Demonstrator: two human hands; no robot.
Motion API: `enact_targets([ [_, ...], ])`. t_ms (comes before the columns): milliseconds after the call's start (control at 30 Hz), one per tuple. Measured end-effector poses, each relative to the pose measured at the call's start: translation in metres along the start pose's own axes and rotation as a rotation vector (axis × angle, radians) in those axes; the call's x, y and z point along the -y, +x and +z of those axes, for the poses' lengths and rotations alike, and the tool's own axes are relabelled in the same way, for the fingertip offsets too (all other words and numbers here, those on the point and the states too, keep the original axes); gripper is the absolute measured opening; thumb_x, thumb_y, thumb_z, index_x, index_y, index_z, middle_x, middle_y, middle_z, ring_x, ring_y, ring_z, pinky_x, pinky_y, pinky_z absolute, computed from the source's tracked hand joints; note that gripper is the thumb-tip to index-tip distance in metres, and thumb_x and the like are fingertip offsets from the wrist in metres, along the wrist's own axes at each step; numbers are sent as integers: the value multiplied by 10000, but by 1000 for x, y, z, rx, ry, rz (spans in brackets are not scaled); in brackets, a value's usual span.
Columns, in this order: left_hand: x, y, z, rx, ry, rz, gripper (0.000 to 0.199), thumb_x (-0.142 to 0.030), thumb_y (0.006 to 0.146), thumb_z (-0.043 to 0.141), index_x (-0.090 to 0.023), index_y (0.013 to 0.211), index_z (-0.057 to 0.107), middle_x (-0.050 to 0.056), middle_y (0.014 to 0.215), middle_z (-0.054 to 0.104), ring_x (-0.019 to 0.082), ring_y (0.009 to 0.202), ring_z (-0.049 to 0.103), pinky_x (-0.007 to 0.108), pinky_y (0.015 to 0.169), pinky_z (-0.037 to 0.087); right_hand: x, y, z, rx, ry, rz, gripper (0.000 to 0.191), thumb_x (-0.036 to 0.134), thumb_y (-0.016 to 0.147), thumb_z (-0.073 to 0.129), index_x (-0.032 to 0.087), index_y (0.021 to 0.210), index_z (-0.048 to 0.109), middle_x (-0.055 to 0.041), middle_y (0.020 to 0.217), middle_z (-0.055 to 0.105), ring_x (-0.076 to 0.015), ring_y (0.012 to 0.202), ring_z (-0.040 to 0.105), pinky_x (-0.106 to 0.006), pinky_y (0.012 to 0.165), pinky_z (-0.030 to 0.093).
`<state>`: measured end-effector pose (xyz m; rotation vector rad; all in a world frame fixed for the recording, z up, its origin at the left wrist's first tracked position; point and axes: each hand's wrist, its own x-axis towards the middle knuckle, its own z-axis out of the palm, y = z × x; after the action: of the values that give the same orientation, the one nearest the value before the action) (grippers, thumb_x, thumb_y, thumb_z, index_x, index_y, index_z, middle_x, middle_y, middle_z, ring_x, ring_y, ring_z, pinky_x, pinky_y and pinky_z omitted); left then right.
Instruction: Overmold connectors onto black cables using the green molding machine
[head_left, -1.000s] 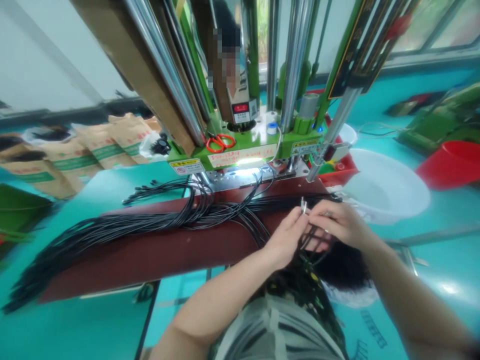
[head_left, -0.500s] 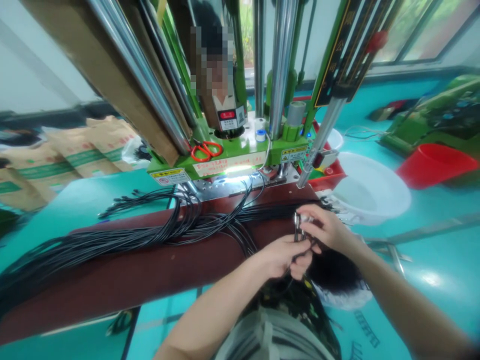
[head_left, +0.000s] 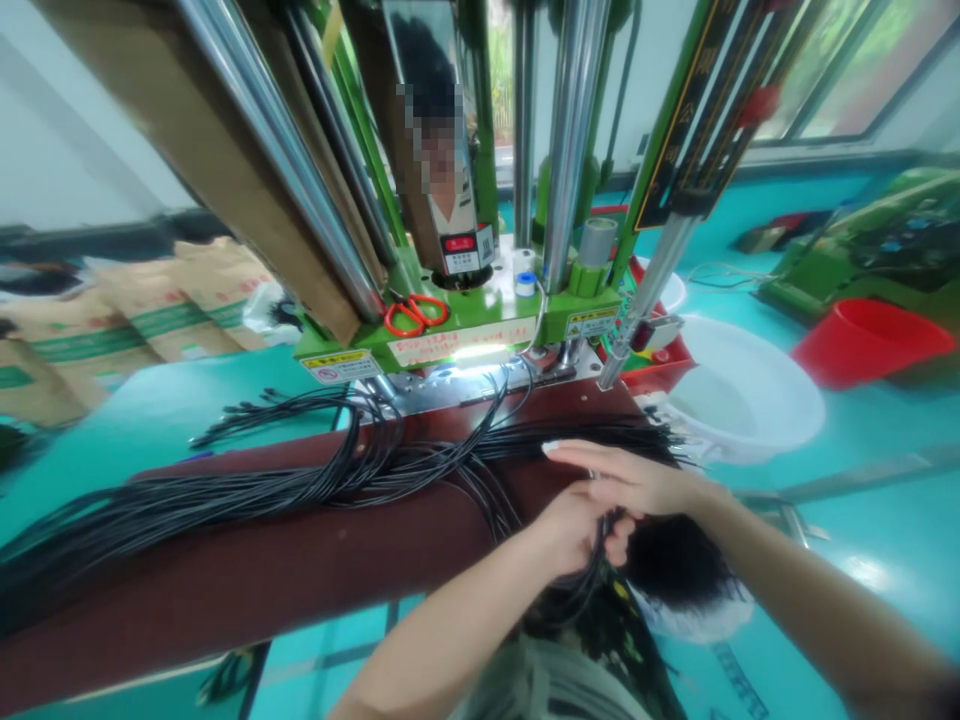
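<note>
Close in front of my body, my left hand [head_left: 574, 530] is closed around a few black cables [head_left: 600, 550]; they hang down below its fingers toward my lap. My right hand [head_left: 645, 485] lies across the top of it, touching it, with the index finger stretched out to the left. Something white covers that fingertip. A small bit of metal shows between the hands, but the cable ends are mostly hidden. Behind them a long bundle of black cables [head_left: 300, 485] runs across the brown tabletop [head_left: 360, 560].
A green press machine [head_left: 495, 335] with steel columns stands at the table's far side, orange-handled scissors [head_left: 416, 315] on it. At right are a white basin [head_left: 750, 390] and a red bucket [head_left: 874, 345]. A bag of black strands [head_left: 679, 570] sits beside my lap.
My right hand has left its pinch on the metal cable ends and moved down over my left hand, its index finger now stretched out. My left hand keeps the cables and is slightly lower.
</note>
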<state>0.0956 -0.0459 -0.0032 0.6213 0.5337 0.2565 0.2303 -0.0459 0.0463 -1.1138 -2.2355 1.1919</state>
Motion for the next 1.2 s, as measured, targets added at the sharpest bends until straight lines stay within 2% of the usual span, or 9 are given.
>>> enact_targets([
  [67, 3, 3, -4, -70, -30, 60, 379, -471, 644, 654, -121, 683, 515, -63, 455, 376, 31, 348, 306, 189, 364, 225, -9, 10, -2, -34, 77, -2, 442, 321, 921, 324, 162, 1327, 397, -79, 1358, 408, -178, 1235, 379, -352, 1021, 326],
  [133, 3, 5, -10, -189, -50, 177, 418, -505, 613, 673, -139, 678, 481, -85, 443, 340, 15, 337, 252, 176, 355, 165, -22, 27, -9, -193, 19, 59, 426, 299, 940, 241, 172, 1309, 413, -73, 1301, 478, -155, 1172, 455, -323, 975, 382],
  [267, 2, 1, -22, -365, -56, 346, 450, -536, 599, 676, -155, 695, 456, -96, 445, 341, 9, 330, 233, 171, 345, 136, -57, 69, -30, -497, -578, 289, 366, 185, 888, 346, 127, 1216, 496, -102, 1265, 499, -186, 1156, 455, -319, 995, 338],
  [433, 2, -15, -34, -356, -84, 376, 423, -527, 653, 641, -151, 721, 460, -92, 453, 347, 15, 333, 253, 172, 341, 162, -87, 101, -36, -410, -753, 343, 369, 10, 770, 360, 54, 1085, 547, -186, 1148, 535, -264, 1122, 445, -379, 977, 290],
  [633, 4, -21, -38, -342, -63, 432, 382, -506, 713, 595, -184, 825, 422, -96, 490, 368, 20, 347, 265, 164, 350, 183, -64, 99, -35, -232, -751, 417, 214, 72, 672, 476, 124, 857, 570, -162, 973, 585, -297, 935, 537, -374, 795, 389],
  [833, 2, -24, -32, -370, -36, 403, 349, -400, 675, 645, -206, 785, 377, -118, 455, 324, 18, 337, 230, 153, 340, 144, -24, 42, -25, -162, -536, 560, 72, 149, 721, 445, 158, 753, 509, -71, 727, 612, -167, 622, 576, -240, 545, 412],
  [900, -1, -24, -29, -387, 3, 364, 290, -359, 680, 628, -188, 735, 400, -114, 429, 308, 19, 325, 222, 163, 330, 143, -18, 16, -8, -212, -270, 638, 98, 160, 732, 408, 168, 787, 489, 3, 566, 546, -105, 416, 480, -198, 393, 338],
  [1033, -3, -18, -22, -362, 113, 262, 214, -266, 660, 610, -179, 662, 415, -109, 404, 286, 17, 316, 204, 170, 323, 130, -12, -18, 35, -554, 582, 607, 189, 327, 736, 489, 178, 853, 477, 96, 431, 370, -48, 268, 242, -170, 285, 137],
  [1200, -1, -11, -13, -285, 239, 178, 183, -204, 637, 604, -179, 646, 423, -108, 411, 285, 10, 324, 195, 162, 332, 115, -8, -19, 63, -822, 837, 479, 352, 489, 788, 455, 168, 913, 525, 82, 460, 392, -27, 263, 220, -157, 271, 120],
])
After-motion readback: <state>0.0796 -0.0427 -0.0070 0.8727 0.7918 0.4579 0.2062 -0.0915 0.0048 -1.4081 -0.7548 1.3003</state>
